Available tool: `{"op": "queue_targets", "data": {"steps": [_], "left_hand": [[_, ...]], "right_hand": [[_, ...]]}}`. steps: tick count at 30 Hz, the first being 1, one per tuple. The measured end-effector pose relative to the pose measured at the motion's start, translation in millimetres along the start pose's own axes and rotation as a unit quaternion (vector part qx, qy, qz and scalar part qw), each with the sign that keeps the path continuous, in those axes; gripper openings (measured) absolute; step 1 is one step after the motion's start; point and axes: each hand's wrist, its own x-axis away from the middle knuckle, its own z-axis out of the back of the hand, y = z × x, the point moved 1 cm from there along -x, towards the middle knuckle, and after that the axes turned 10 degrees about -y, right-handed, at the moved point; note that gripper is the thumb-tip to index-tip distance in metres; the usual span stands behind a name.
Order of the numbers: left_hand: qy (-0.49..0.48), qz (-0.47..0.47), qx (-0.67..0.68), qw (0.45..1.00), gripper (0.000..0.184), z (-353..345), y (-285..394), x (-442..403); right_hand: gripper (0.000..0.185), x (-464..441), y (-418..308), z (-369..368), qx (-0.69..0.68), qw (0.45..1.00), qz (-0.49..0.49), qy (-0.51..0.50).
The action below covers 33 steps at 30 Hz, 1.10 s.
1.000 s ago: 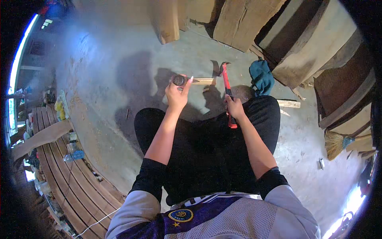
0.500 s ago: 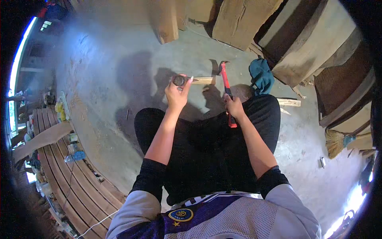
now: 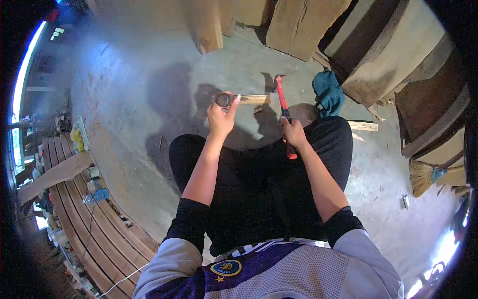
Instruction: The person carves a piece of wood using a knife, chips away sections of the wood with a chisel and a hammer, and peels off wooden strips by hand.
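Note:
My left hand [image 3: 220, 118] is closed around what looks like a chisel [image 3: 223, 100], its dark round handle end facing up toward me. Its lower part is mostly hidden by the fingers, over a small pale wood piece [image 3: 258, 99] that sticks out to the right. A small wood chip [image 3: 258, 110] lies just below that piece. My right hand [image 3: 294, 133] grips a red claw hammer [image 3: 281, 97] by its black and red handle, above my right thigh. The hammer's head points away from me, right of the wood piece and apart from the chisel.
A teal cloth [image 3: 327, 94] lies on the concrete floor beyond my right knee, near a wood offcut [image 3: 363, 126]. Large planks [image 3: 306, 30] lean at the back and right. A straw broom [image 3: 423, 177] lies right; a slatted wooden bench [image 3: 94, 224] stands left.
Both hands hold nearly the same position, still on the chisel and hammer. The hammer head has shifted very slightly; the view itself has moved a little.

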Motion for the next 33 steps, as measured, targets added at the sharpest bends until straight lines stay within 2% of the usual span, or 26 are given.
{"op": "queue_targets", "data": {"steps": [9, 12, 14, 15, 16, 17, 18, 19, 21, 22, 25, 26, 28, 31, 33], "left_hand": [[-0.075, 0.053, 0.004, 0.996, 0.020, 6, -1, -8], [-0.113, 0.032, -0.027, 0.993, 0.015, 5, 6, -7], [-0.111, 0.072, -0.007, 0.991, 0.018, -4, 3, -1], [-0.118, 0.108, -0.060, 0.985, 0.022, -4, 9, -3], [-0.130, 0.131, -0.090, 0.979, 0.026, 3, 42, -10], [-0.167, 0.221, -0.027, 0.960, 0.023, 2, 26, -3], [-0.152, 0.161, 0.019, 0.975, 0.026, -3, 21, -5], [-0.115, 0.090, -0.048, 0.988, 0.026, -8, 12, -4], [-0.120, 0.048, -0.055, 0.990, 0.026, -17, -2, -1], [-0.111, 0.025, -0.073, 0.991, 0.025, -14, 15, -6], [-0.096, -0.017, -0.094, 0.991, 0.027, -15, 24, -9], [-0.094, -0.030, -0.097, 0.990, 0.028, -15, 26, -9], [-0.088, -0.030, -0.113, 0.989, 0.028, -16, 26, -9], [-0.077, 0.001, -0.107, 0.991, 0.022, -17, 20, -14], [-0.055, 0.038, -0.099, 0.993, 0.022, -15, 20, -17]], "right_hand": [[0.055, 10, -17, 3, 0.003, 0.999, -0.038, -0.006], [0.051, 11, -20, 5, 0.062, 0.998, -0.033, 0.002], [0.048, 25, -36, 9, 0.037, 0.999, -0.019, -0.008], [0.044, 25, -36, 10, 0.039, 0.999, 0.002, -0.015], [0.043, 24, -35, 10, 0.040, 0.999, 0.023, -0.022], [0.044, 23, -34, 10, 0.041, 0.998, 0.044, -0.030], [0.047, 26, -30, 9, 0.067, 0.985, 0.157, 0.031], [0.047, 39, -53, 17, 0.058, 0.996, 0.060, -0.014], [0.043, 39, -58, 21, 0.038, 0.999, 0.006, -0.016], [0.044, 38, -60, 23, 0.028, 0.999, -0.021, -0.017], [0.050, 8, -16, 12, 0.104, 0.985, 0.126, 0.057], [0.050, 6, -14, 14, 0.115, 0.983, 0.129, 0.060], [0.050, 6, -18, 16, 0.136, 0.980, 0.131, 0.061], [0.048, 14, -36, 25, 0.069, 0.997, 0.038, -0.018], [0.042, -4, -13, 16, 0.058, 0.997, 0.043, 0.008]]}}
